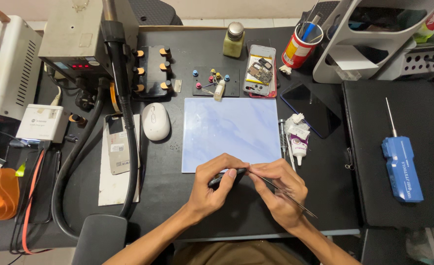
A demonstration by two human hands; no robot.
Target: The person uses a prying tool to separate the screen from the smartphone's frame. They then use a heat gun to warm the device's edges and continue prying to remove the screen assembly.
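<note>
Currently, a small dark part (225, 176) is pinched in the closed left hand (212, 189), just below the pale blue mat (229, 132). Thin tweezers (283, 194) are gripped in the closed right hand (280, 194), tips meeting the part. The part should be kept steady and the tips applied lightly. Both wrists are angled inward below the mat.

Left hand (212, 189) on small dark part (225, 177), right hand (280, 189) with tweezers (288, 196).
</note>
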